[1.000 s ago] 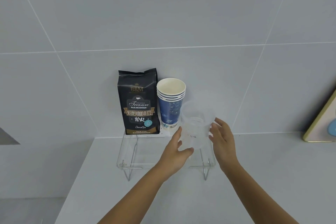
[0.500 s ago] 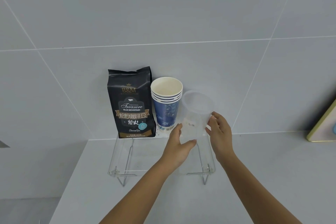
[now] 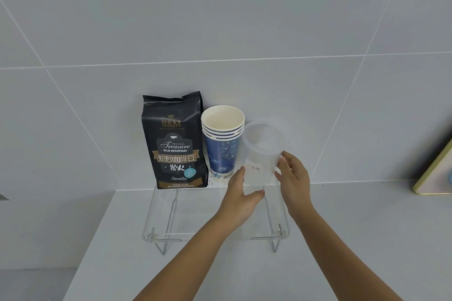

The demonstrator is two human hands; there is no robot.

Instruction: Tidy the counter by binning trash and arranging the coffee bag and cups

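Clear plastic cup (image 3: pixel 261 151) stood upright on acrylic riser (image 3: pixel 215 237), just right of stacked blue paper cups (image 3: pixel 222 144), coffee bag (image 3: pixel 174 142) left of those, left hand (image 3: pixel 241 199) and right hand (image 3: pixel 293 176) cupped its sides, fingers loosely curved against it.

Both arms reach forward, left hand (image 3: pixel 241 199) and right hand (image 3: pixel 293 178) cupped inward (thumbs up).

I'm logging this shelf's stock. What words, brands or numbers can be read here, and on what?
On the coffee bag:
"B&M"
"ORIGINAL"
"Treasure"
"BLUE MOUNTAIN"
"焙炒咖啡豆"
"炭火"
"Charcoal fire"
"BLUE MOUNTAIN FOOD", with a weight line above it that seems to read "454", too small to be sure.
Its round teal sticker: too small to read.
Blue paper cups: logo near the base, unreadable.
Clear plastic cup: faint marking, unreadable.
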